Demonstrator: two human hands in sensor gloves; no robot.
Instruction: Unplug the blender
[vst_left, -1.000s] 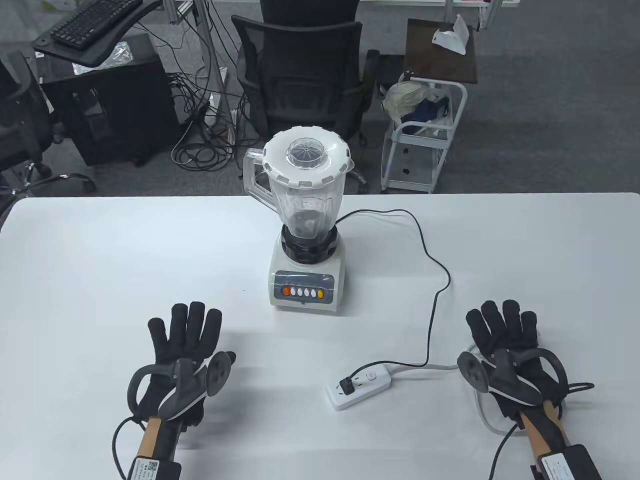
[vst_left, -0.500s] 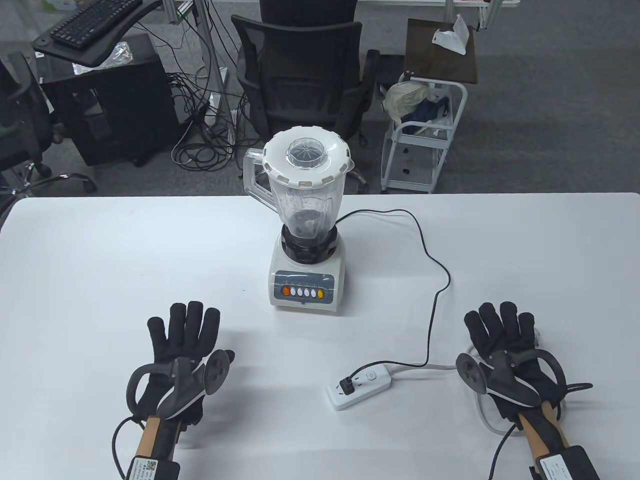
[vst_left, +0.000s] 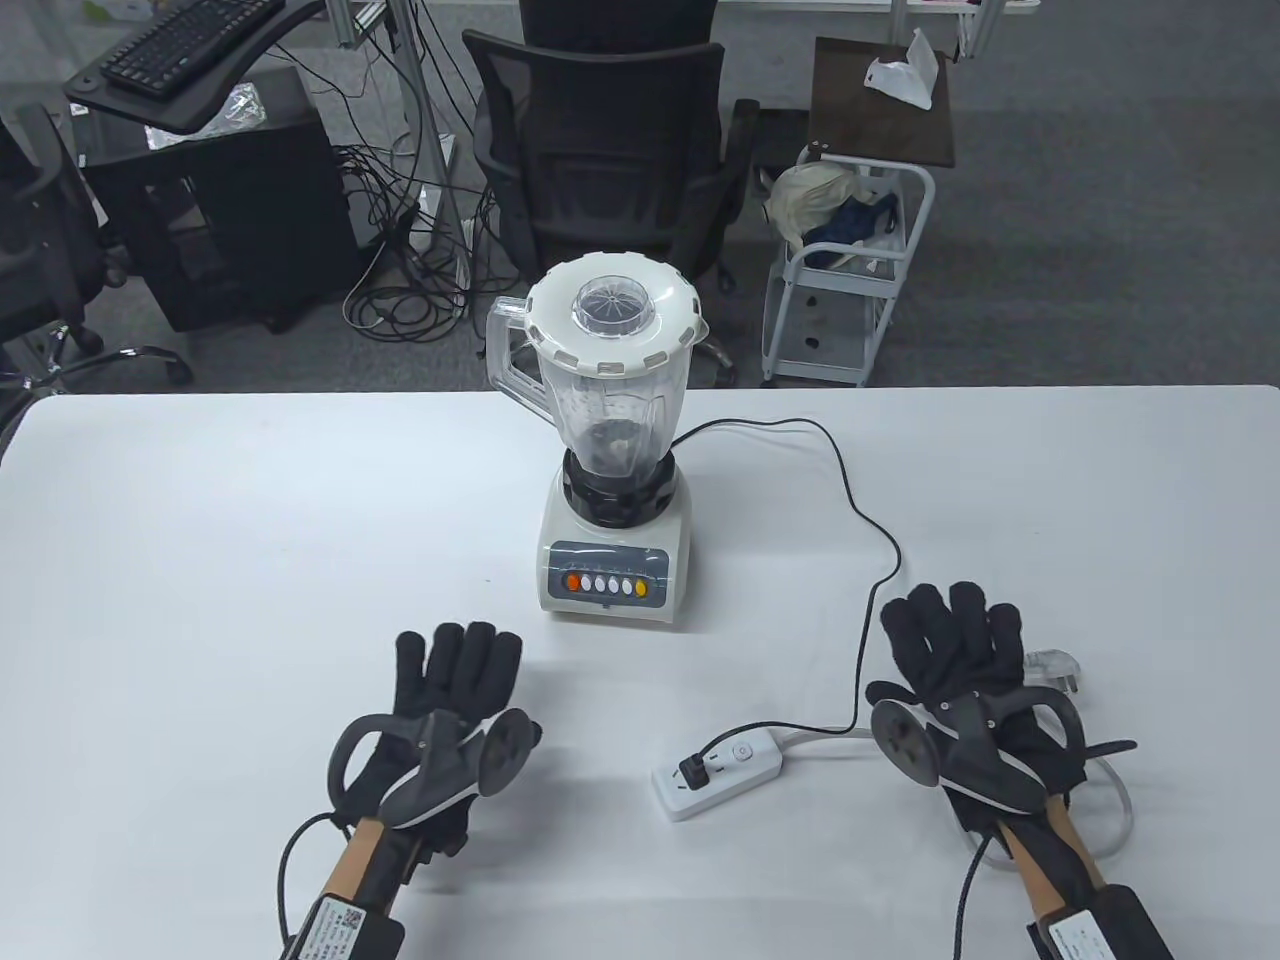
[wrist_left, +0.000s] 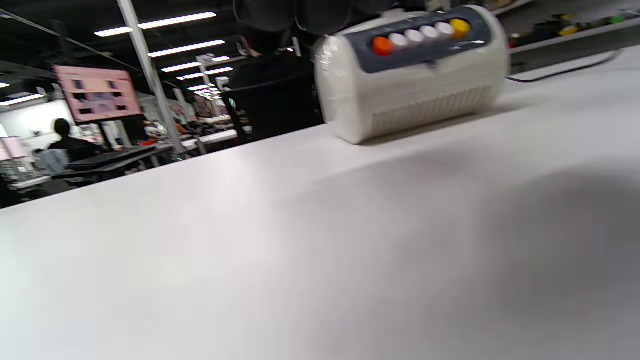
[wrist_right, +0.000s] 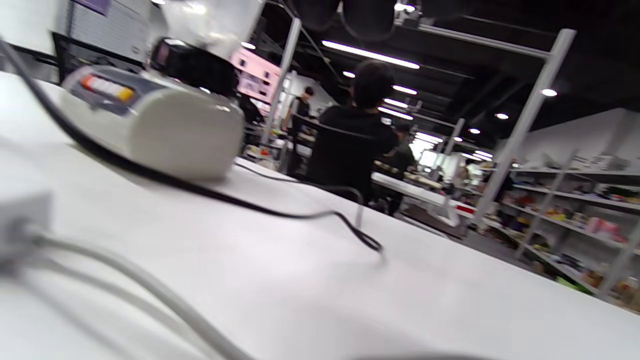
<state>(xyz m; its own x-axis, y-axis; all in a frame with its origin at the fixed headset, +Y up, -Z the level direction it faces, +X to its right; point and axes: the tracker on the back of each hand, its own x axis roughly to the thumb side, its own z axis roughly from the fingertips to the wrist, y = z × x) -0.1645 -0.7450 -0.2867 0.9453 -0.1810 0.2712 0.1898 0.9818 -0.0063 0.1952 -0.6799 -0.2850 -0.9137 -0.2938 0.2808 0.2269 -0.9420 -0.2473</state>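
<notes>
I see the blender (vst_left: 612, 450) mid-table toward the far edge, its black plug (vst_left: 692, 771) seated in the power strip (vst_left: 718, 772) near the front edge, lying just inboard of my right hand (vst_left: 965, 690), the nearer one, both hands flat, fingers loosely apart, holding nothing.

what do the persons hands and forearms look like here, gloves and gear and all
Both the left hand and right hand wear black fabric sensor gloves. A dark grey tracker with a ring and a round disc is strapped to the back of each. Tan, wood-coloured bars run along the wrists to black boxes with white labels, and thin black cables trail from each.
</notes>
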